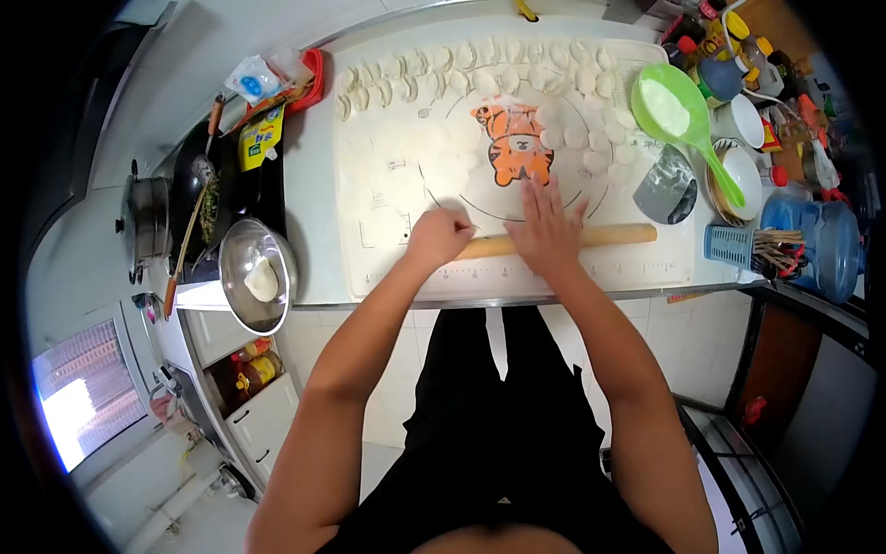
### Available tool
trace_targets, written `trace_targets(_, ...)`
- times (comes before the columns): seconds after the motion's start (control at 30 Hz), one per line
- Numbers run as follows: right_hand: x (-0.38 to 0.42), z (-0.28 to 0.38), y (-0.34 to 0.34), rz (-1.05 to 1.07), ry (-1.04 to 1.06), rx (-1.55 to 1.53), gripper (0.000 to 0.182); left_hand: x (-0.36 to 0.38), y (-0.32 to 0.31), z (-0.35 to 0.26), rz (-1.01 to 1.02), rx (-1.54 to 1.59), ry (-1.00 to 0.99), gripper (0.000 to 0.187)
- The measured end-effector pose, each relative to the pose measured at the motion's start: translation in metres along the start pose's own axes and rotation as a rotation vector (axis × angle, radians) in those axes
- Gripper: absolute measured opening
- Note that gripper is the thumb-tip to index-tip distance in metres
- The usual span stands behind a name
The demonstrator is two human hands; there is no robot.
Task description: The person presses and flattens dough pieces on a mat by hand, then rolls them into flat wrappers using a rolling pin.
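A wooden rolling pin (618,235) lies crosswise near the front edge of the white floured mat (378,175). My right hand (546,226) rests flat over the pin, fingers stretched toward the orange tiger print (519,148). My left hand (439,237) is closed at the pin's left end; whatever its curled fingers hold is hidden. Folded dumplings (484,81) stand in rows along the mat's back edge. Several flat round wrappers (595,162) lie at the right of the print.
At the left, a metal bowl (242,300) holds a dough lump (262,280), beside a wok (189,222) and a red basket (316,81). At the right are a green strainer (688,125), a plastic bag (660,194), bowls, bottles and a blue basket (727,246).
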State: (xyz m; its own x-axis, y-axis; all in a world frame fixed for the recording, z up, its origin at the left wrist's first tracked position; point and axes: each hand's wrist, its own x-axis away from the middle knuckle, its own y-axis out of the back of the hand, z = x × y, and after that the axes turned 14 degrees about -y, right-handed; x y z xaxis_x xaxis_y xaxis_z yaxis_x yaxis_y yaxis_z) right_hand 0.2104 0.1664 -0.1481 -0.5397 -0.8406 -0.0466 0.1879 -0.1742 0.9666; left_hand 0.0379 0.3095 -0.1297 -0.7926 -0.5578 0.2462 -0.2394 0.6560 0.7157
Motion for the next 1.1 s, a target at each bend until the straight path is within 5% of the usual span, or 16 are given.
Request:
trace_targets(0.1,0.002,0.004,0.004,-0.042,-0.002,0.002,0.081,-0.007,0.004,-0.005,0.134,-0.118,0.046,0.021)
trace_targets(0.17,0.053,-0.001,0.017,0.194,-0.049,0.066,0.082,0.004,0.001,0.01,0.053,-0.099,0.057,0.02)
trace_targets(0.27,0.072,-0.002,0.016,0.223,-0.054,0.075,0.084,0.02,0.005,0.022,-0.038,0.04,0.073,0.018)
trace_targets(0.33,0.025,0.005,0.009,0.219,-0.076,0.009,0.084,0.015,0.006,0.015,0.01,0.016,0.05,0.017)
trace_targets(0.4,-0.011,0.01,-0.006,-0.058,-0.022,-0.048,0.084,0.007,0.01,0.006,0.024,0.005,0.052,0.018)
trace_targets(0.53,0.05,0.0,0.008,0.106,-0.036,-0.017,0.085,0.004,0.007,0.013,0.119,-0.203,-0.023,0.017)
trace_targets(0.6,0.084,-0.004,0.023,0.162,-0.016,0.003,0.084,0.013,0.004,0.026,-0.075,0.072,0.085,0.015)
trace_targets(0.63,0.098,-0.004,0.028,0.231,-0.014,0.021,0.084,0.016,0.001,0.03,-0.064,0.275,0.251,0.014)
trace_targets(0.73,0.052,0.003,0.011,0.116,-0.008,0.004,0.082,0.017,-0.013,0.028,-0.037,0.339,0.299,0.017)
trace_targets(0.9,0.056,-0.004,0.013,0.122,-0.006,-0.015,0.077,0.009,0.006,0.005,0.043,-0.071,0.043,0.02)
trace_targets(1.03,0.099,-0.027,0.01,0.058,0.076,-0.087,0.057,0.011,0.008,0.0,0.166,0.068,0.046,0.023)
trace_targets(1.1,0.093,-0.034,0.008,0.045,0.069,-0.102,0.051,0.007,0.004,-0.001,0.036,0.1,-0.007,0.022)
